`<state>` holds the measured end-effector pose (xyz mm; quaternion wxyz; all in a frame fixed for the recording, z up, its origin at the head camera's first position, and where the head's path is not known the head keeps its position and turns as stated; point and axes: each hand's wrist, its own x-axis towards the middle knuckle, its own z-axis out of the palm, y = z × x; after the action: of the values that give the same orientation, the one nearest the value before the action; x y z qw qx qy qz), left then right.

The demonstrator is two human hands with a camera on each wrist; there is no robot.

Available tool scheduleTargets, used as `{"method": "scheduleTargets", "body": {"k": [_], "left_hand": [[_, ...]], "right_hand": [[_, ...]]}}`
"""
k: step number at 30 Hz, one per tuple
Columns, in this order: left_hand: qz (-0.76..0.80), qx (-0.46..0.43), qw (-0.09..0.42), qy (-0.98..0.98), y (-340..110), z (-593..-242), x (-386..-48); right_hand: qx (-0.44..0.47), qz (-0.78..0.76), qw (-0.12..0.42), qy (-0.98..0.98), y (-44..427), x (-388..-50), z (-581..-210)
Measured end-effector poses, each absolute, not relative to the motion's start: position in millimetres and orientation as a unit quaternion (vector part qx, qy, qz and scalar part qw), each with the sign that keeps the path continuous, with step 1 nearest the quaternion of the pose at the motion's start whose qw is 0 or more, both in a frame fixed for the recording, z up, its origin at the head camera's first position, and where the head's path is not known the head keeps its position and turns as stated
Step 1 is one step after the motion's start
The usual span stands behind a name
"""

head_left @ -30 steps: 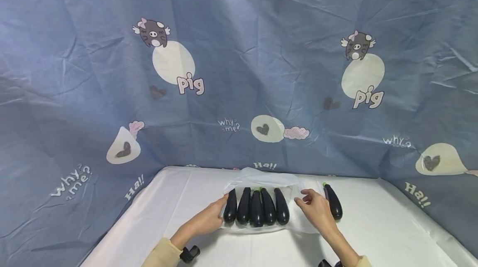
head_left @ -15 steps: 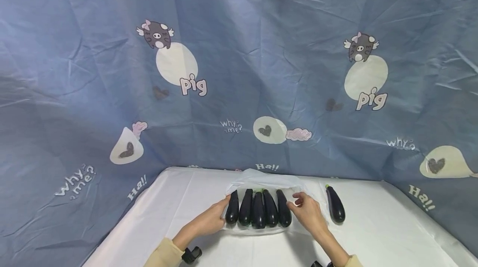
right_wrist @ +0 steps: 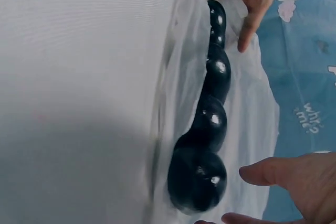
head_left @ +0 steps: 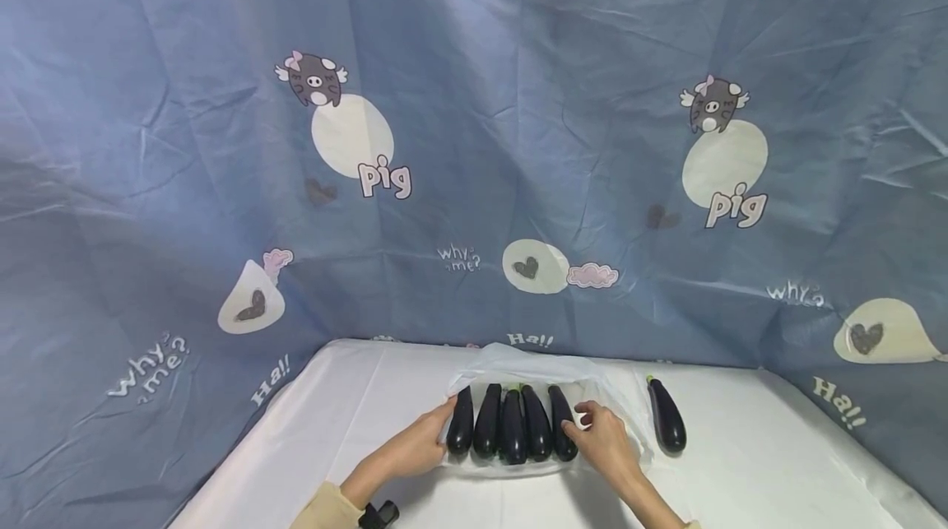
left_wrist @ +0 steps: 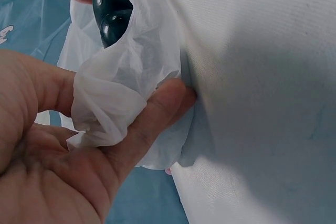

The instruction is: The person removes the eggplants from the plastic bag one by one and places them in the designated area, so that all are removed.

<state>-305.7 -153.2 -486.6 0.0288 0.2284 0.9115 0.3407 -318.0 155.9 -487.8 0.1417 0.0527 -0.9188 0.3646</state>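
Shifted leftward from a second ago, the right hand (head_left: 606,437), as I watch remotely, is poised with thumb and fingers parted, gripping nothing, just beside a row of five eggplants (head_left: 513,428) inside a white plastic bag (head_left: 518,361). The left hand (head_left: 420,442) pinches the bag's left side (a lone sixth eggplant (head_left: 669,420) lies outside).

Repeated prints of "pig" (head_left: 385,177), "why me?" (head_left: 458,257) and "Ha!!" (head_left: 529,340) on the blue backdrop cloth (head_left: 474,175).
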Motion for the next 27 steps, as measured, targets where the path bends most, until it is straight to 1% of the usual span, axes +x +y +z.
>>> {"method": "scheduleTargets", "body": {"k": [10, 18, 27], "left_hand": [[0.342, 0.224, 0.037, 0.912, -152.6, -489.2, -298.3], [0.334, 0.227, 0.024, 0.914, -151.8, -486.6, -302.1], [0.329, 0.231, 0.020, 0.915, -153.1, -487.6, -305.3]], "right_hand": [[0.037, 0.367, 0.122, -0.921, 155.1, -316.1, -504.4], [0.041, 0.362, 0.138, -0.921, 153.8, -319.2, -504.2], [0.038, 0.365, 0.118, -0.923, 152.9, -320.7, -504.3]]}}
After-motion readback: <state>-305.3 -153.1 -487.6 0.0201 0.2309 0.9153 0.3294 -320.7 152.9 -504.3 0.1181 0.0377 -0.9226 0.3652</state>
